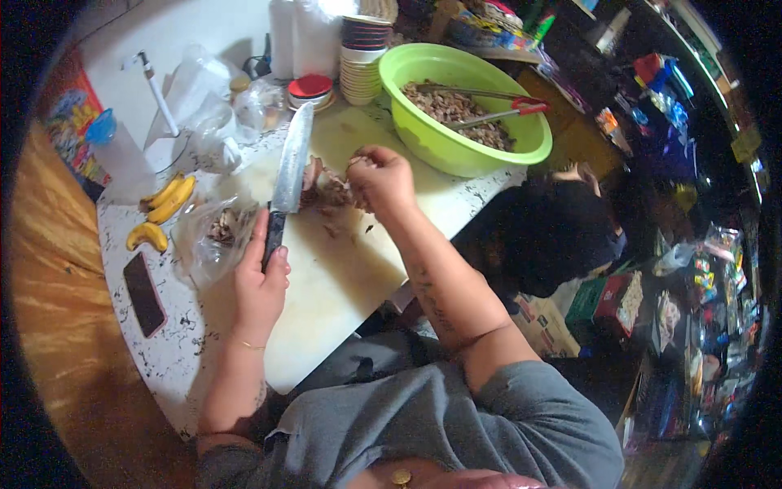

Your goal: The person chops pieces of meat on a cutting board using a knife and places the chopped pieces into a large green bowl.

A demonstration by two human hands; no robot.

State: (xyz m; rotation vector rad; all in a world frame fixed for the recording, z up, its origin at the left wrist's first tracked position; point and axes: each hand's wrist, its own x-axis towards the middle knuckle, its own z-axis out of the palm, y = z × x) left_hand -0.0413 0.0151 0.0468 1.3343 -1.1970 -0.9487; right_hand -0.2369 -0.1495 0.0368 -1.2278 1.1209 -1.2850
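Note:
My left hand (264, 269) grips the black handle of a large kitchen knife (292, 165), whose broad blade points up and away from me. Above the cutting board (299, 330), the curled fingers of my right hand (386, 183) hold small pieces of meat (361, 164). More brown cooked meat (324, 183) lies on the board between the blade and my right hand, partly hidden by both. A clear plastic bag (201, 250) with dark meat scraps (221, 229) inside sits just left of the knife handle.
A green basin (421, 137) of chopped meat, with red-handled tongs (489, 116) in it, stands at the far right. Stacked cups (359, 79) and a red-lidded tub (310, 88) are behind. Bananas (172, 198) and a phone (145, 294) lie left. A dark-clothed person (537, 232) is close on the right.

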